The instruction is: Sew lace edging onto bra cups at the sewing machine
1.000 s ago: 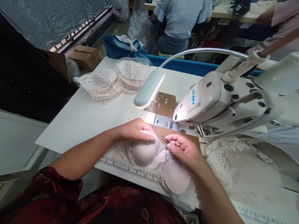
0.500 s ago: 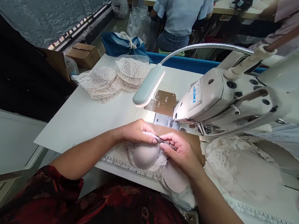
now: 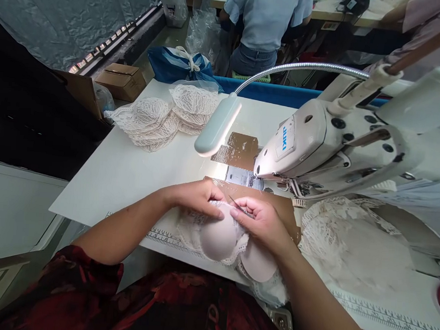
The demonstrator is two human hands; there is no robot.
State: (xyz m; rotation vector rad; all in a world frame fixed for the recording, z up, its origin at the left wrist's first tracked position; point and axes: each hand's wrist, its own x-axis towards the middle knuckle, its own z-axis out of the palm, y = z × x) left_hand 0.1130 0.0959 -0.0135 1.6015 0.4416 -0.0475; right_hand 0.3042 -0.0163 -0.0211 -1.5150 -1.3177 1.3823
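The near work is a bra [image 3: 218, 238], its cups beside the ruler [image 3: 167, 240] on the near edge of the tabletop [image 3: 102, 177]. To do this step well, it would seem best to keep the lace edge taut but unstretched, take small bites where the lamplight falls, and turn the tool [image 3: 247, 214] away from the padding and the other thumb. The left grip [image 3: 204, 198] pinches the bra's upper edge, thumb in front on one cup; the right grip [image 3: 263, 222] is closed on the slim, dark tool, its tip pointing up and left, its thumb against the same edge. Whether the tool is snips or tweezers I cannot tell. That cup hangs just below and between both grips; the second cup [image 3: 259, 261] lies under the right one. Just beyond is a brown board [image 3: 277, 205], then the machine [image 3: 300, 140] and lamp [image 3: 218, 127], with a lace pile [image 3: 151, 122] farther left.
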